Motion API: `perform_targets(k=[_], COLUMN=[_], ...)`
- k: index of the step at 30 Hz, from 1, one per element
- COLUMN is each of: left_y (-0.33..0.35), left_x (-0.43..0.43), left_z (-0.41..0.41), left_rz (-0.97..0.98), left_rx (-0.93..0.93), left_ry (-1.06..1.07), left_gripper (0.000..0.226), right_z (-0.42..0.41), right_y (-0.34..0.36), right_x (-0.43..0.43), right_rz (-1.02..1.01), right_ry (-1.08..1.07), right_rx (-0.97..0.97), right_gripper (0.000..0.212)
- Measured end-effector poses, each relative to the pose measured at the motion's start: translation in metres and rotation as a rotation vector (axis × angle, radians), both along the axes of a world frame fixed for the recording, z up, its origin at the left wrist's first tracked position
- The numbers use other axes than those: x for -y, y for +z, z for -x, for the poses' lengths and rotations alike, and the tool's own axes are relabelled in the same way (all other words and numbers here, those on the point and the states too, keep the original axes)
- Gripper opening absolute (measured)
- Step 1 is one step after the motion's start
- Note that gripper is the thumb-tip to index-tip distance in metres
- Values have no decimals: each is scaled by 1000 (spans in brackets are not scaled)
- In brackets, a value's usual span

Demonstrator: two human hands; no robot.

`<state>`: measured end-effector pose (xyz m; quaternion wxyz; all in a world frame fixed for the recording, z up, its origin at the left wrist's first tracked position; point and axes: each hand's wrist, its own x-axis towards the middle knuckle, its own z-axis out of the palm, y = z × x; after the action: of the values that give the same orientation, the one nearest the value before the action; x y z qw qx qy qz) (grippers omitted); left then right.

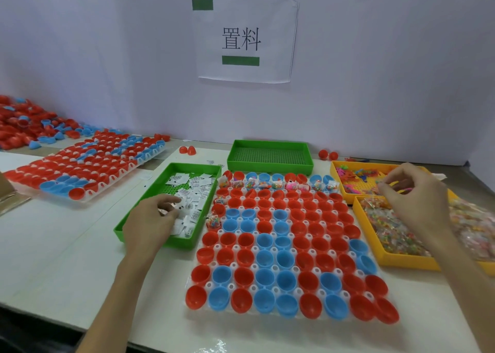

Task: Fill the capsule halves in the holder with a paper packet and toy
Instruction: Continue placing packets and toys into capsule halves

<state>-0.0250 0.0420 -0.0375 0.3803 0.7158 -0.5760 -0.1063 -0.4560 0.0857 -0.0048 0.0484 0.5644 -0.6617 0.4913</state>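
A clear holder (270, 249) in front of me carries rows of red and blue capsule halves (285, 259). The far row and a few cups down the left column hold bagged toys (278, 184). My left hand (152, 220) reaches into the green tray (184, 243) of white paper packets (197, 189), fingers curled over the pile; whether it holds a packet is hidden. My right hand (415, 197) hovers over the yellow tray (345, 194) of colourful toys, its fingertips pinching a small toy (399, 190).
An empty green tray (270, 165) stands behind the holder. A nearer yellow tray (396, 259) of bagged toys sits right. A second filled holder (88, 165) and a heap of loose capsule halves (24, 127) lie far left. A paper sign (243, 39) hangs on the wall.
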Motion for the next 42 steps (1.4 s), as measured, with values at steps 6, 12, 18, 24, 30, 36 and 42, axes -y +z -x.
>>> perform_targets(k=[6, 12, 18, 24, 30, 36, 42], left_y=[10, 35, 44, 37, 32, 36, 49], left_x=[-10, -46, -84, -94, -98, -91, -42], left_z=[3, 43, 115, 146, 146, 119, 43], left_rz=[282, 354, 362, 338, 293, 346, 186], left_rx=[-470, -774, -927, -931, -969, -880, -319], left_ry=[48, -15, -270, -325, -360, -254, 127], left_gripper=[27, 30, 23, 21, 22, 19, 42], right_z=[-19, -57, -102, -115, -121, -111, -101], right_y=[3, 13, 9, 9, 6, 9, 11], right_x=[-2, -11, -27, -35, -35, -31, -27], right_rz=[-8, -73, -233, -282, -187, -153, -118], right_ry=[132, 428, 861, 1033, 915, 863, 818], right_rx=[85, 323, 606, 575, 643, 710, 759], right_gripper=[15, 18, 9, 11, 10, 12, 20])
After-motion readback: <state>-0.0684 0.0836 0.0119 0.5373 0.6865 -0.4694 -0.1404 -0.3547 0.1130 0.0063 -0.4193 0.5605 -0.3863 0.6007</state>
